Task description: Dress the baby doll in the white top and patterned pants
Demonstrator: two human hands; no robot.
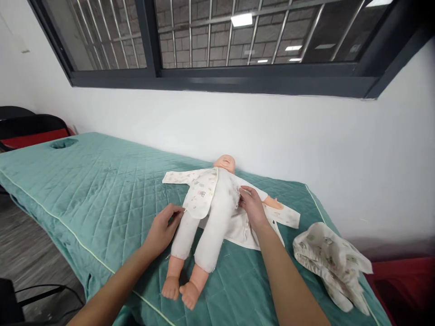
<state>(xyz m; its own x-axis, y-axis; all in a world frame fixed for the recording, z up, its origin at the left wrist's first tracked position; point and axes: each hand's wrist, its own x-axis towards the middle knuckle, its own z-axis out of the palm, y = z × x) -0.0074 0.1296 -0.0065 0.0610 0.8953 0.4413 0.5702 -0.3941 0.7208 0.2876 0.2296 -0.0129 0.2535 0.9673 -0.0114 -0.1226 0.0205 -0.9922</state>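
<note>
A baby doll in a white cloth body lies on its back, its head near the wall and its bare feet toward me. A white printed baby shirt covers one side of its chest, with a sleeve spread to the left. The shirt's other half lies opened out under the doll's arm at the right. My left hand pinches the lower left edge of the shirt beside the doll's hip. Against the doll's right-hand side in view, my right hand has its fingers curled; what they grip is partly hidden.
Green quilted cloth covers the bed, which has a face hole at the far left. A bunched printed baby garment lies at the right. Behind are a white wall and a dark-framed window. Red-and-black chairs stand at the left.
</note>
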